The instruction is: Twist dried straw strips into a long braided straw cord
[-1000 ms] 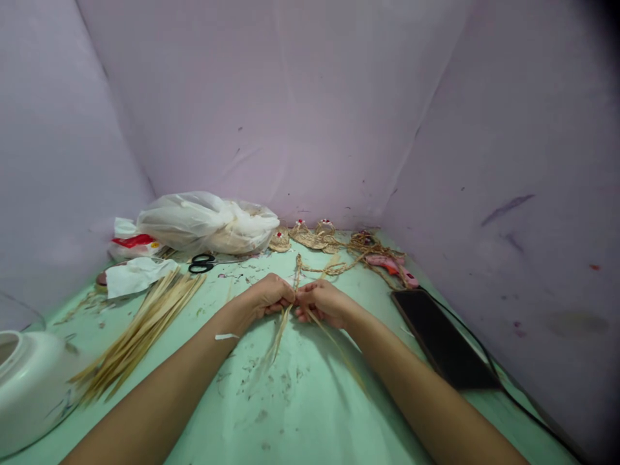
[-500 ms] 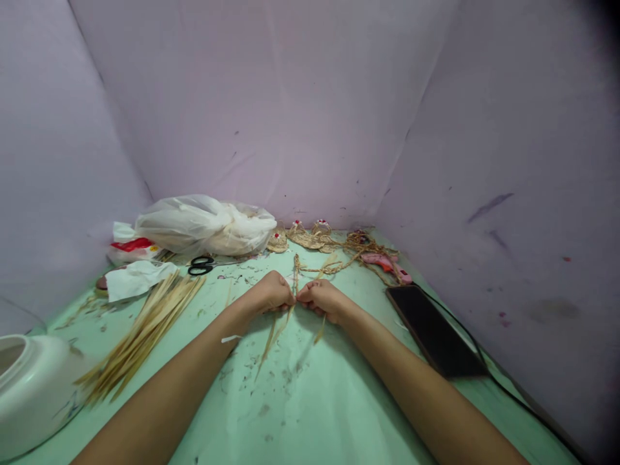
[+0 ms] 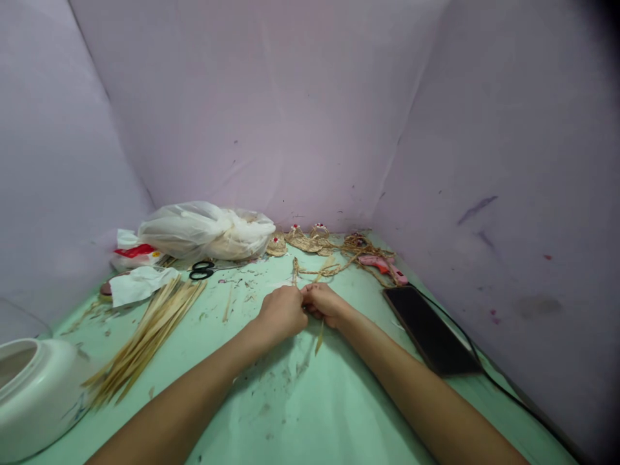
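Note:
My left hand (image 3: pixel 285 311) and my right hand (image 3: pixel 324 303) meet over the middle of the green table, fingers closed on the near end of a thin straw braid (image 3: pixel 296 271). The braid rises from between them and bends off to the right, toward a tangle of braided cord (image 3: pixel 361 245). One loose straw strip (image 3: pixel 320 339) hangs below my right hand. The back of my left hand hides its fingertips and most of the gripped strands.
On the left lie a bundle of straw strips (image 3: pixel 145 342), scissors (image 3: pixel 202 270), a white pot (image 3: pixel 46 394) and a knotted plastic bag (image 3: pixel 208 229). Small woven straw pieces (image 3: pixel 307 241) rest at the back. A pink glue gun (image 3: pixel 382 265) and a dark phone (image 3: pixel 431 329) sit right.
My left hand has turned over and shifted right, so its back now covers the strands. The strips that hung below it are out of sight. My right hand has barely moved.

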A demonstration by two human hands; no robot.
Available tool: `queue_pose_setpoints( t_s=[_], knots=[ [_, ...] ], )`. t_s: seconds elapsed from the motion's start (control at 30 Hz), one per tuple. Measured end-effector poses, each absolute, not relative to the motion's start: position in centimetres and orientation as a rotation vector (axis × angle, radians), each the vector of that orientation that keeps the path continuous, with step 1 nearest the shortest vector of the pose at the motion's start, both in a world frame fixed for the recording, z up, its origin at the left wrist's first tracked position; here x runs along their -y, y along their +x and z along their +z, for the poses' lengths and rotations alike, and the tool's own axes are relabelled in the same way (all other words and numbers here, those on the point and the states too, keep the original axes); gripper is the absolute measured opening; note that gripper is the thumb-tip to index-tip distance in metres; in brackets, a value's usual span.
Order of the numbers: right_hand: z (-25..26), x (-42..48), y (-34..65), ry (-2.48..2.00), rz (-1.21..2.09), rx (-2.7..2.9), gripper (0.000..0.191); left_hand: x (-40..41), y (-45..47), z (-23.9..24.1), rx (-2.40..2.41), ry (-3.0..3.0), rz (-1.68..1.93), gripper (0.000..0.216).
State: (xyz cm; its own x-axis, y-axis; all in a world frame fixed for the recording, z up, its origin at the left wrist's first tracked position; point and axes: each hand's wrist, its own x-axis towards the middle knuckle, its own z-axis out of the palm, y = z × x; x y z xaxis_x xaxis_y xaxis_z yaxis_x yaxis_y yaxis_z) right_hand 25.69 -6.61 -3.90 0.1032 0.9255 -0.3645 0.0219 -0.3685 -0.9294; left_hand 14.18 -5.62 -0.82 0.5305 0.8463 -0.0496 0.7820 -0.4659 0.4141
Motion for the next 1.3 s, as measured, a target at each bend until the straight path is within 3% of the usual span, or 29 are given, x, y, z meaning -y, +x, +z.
queue_pose_setpoints(
  t_s=[0.13,0.23,0.47,0.63,0.77,0.87,1.1,1.3],
  knots=[
    [-3.4,6.8,25.9,-1.529,1.452,0.971,0.006,3.7,13.1,0.8,-1.219,2.049,0.094,0.015],
    [-3.0,6.9,26.1,-1.514,1.512,0.983,0.008,2.2,12.4,1.2,-1.353,1.737,0.330,0.017],
    [-3.6,6.6,26.5,-1.480,1.510,1.117,0.010,1.6,13.3,-1.8,-1.097,1.311,0.173,0.012],
    [-3.8,6.6,26.7,-1.711,0.993,1.603,0.002,2.3,14.0,-2.1,-1.327,1.588,0.137,0.015],
    [-3.1,7.6,26.3,-1.881,0.404,1.964,0.013,2.9,14.4,-2.3,-1.355,1.634,0.223,0.015],
    [-2.5,8.3,25.5,-2.017,0.165,2.029,0.018,3.1,14.7,-2.8,-1.344,1.568,0.310,0.015],
    [-0.9,9.0,24.5,-2.268,0.181,1.978,0.021,3.5,15.0,-2.1,-1.401,1.486,0.323,0.017],
    [-0.5,10.1,23.1,-2.198,0.227,2.046,0.024,2.8,13.9,-2.2,-1.291,1.405,0.235,0.014]
  ],
)
